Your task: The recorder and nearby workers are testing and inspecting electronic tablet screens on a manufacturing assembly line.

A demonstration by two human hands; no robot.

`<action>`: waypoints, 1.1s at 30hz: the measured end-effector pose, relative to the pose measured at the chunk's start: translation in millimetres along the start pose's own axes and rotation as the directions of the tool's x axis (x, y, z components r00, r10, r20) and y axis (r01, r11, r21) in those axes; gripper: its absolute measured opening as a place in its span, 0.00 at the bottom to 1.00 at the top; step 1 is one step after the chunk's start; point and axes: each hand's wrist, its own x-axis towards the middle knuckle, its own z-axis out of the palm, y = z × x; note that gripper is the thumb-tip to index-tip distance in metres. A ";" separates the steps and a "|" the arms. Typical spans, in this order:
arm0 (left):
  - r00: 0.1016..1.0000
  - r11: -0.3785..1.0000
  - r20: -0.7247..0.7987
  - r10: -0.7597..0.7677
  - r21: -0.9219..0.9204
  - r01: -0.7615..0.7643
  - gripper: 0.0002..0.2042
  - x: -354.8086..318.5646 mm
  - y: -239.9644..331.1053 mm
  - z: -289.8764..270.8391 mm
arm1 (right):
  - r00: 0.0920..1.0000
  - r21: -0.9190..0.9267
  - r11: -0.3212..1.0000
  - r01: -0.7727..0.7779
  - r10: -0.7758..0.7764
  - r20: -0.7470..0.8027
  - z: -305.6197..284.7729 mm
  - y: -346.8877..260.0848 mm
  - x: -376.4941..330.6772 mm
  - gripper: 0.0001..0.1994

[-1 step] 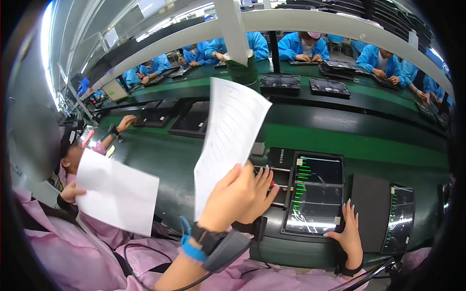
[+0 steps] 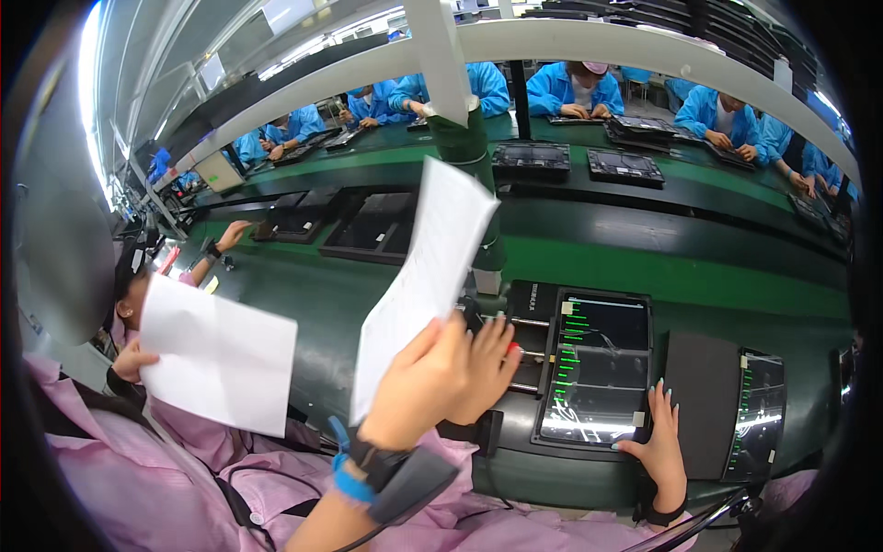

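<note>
My left hand (image 2: 136,361) grips the left edge of a white paper sheet (image 2: 221,354), whose blank-looking face shows. Toward the middle, my right hand (image 2: 418,391) is closed on printed paper (image 2: 418,248), which stands up tilted and curved. A watch-like band, a blue strap and a dark device (image 2: 418,483) are on my right wrist. Just beyond that hand, partly hidden by it, is a co-worker's hand (image 2: 487,368) with long nails. Their other hand (image 2: 664,446) touches the lower right edge of a screen panel (image 2: 598,368) with green marks, set in a dark fixture.
A second screen panel (image 2: 759,414) lies on the right beside a dark board (image 2: 699,405). Dark trays (image 2: 363,241) stand farther left on the green bench. Across a white beam (image 2: 589,41), people in blue handle devices. Another co-worker's hand (image 2: 235,235) reaches out at far left.
My right hand has moved a little left. Its paper now leans more to the right at the top and shows more edge-on. The left sheet has shifted slightly up and left.
</note>
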 end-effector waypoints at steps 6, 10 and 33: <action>0.941 0.979 -0.270 -0.204 -0.048 0.199 0.13 4.1 -27.8 -3.1 | 0.955 -0.013 0.968 0.251 -0.245 0.166 -59.7 -25.5 -17.6 0.56; 0.931 0.952 -0.244 -0.273 0.073 0.298 0.19 5.9 -46.4 -7.2 | 0.894 0.401 0.815 0.417 -0.449 -0.017 -102.4 -39.0 -1.2 0.51; 0.957 0.965 -0.150 -0.247 0.049 0.257 0.23 -4.7 -70.2 17.9 | 0.936 0.927 0.303 0.219 0.205 -0.288 -48.9 73.7 100.4 0.23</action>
